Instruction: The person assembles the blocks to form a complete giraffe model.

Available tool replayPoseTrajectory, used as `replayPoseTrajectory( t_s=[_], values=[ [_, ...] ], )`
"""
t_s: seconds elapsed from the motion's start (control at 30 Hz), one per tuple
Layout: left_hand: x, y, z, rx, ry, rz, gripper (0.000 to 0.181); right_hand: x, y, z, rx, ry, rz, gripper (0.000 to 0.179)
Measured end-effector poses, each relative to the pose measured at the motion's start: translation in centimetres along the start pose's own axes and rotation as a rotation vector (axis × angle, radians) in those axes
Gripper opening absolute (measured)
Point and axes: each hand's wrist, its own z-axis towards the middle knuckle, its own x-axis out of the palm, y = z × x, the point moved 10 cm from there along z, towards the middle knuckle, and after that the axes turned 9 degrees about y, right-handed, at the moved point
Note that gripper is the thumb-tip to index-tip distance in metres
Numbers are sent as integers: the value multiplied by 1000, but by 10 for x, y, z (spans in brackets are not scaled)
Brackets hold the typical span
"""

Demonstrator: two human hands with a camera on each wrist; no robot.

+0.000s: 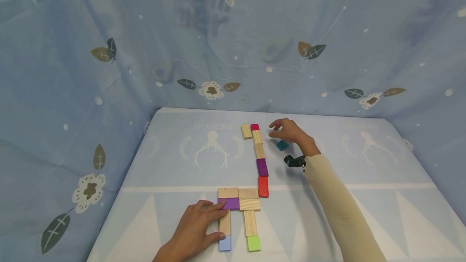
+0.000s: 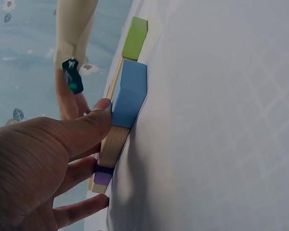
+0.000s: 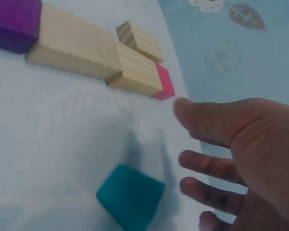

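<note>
My left hand (image 1: pixel 198 225) rests along the left side of the block figure. Its thumb touches the light blue block (image 2: pixel 130 91), and its fingertips reach the purple block (image 1: pixel 231 204) and the plain wooden block (image 1: pixel 225 222) between them. Holding nothing, my right hand (image 1: pixel 287 130) hovers with loosely bent fingers right of the pinkish-red block (image 1: pixel 255 127) at the far end of a line of blocks. Under that hand lies a teal block (image 3: pixel 131 197), apart from the others. A striped wooden block (image 1: pixel 246 132) stands off the line's far left side.
Down the line come a dark purple block (image 1: pixel 262 167) and a red block (image 1: pixel 263 186). A green block (image 1: pixel 253 243) ends the figure's right leg. Patterned blue cloth (image 1: pixel 233 51) hangs around the white-and-blue table cover (image 1: pixel 164 153). A dark camera (image 1: pixel 294 161) sits on the right wrist.
</note>
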Motion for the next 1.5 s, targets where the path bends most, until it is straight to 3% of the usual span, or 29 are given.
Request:
replayPoseTrajectory(
  t_s=[0.17, 0.27, 0.57, 0.7, 0.83, 1.2, 1.5],
  values=[
    [-2, 2, 0, -2, -13, -5, 57, 10, -14, -23, 16, 103, -1, 50],
    [-3, 3, -1, -8, -18, -12, 57, 15, -18, -29, 4, 114, -19, 47],
    [-2, 4, -1, -2, -34, -25, 57, 17, -18, -26, -61, 34, -73, 35],
    [-2, 4, 0, -3, -38, -23, 57, 13, -8, -25, -109, -22, -167, 33],
    [-3, 5, 0, -8, -38, -25, 57, 11, -3, -23, -107, -102, -228, 29],
    [-3, 3, -1, -17, -13, -23, 57, 4, 1, -6, -85, -246, -159, 21],
    [1, -1, 0, -9, -3, -29, 56, 2, 1, 8, -21, -214, -112, 26]
  ],
)
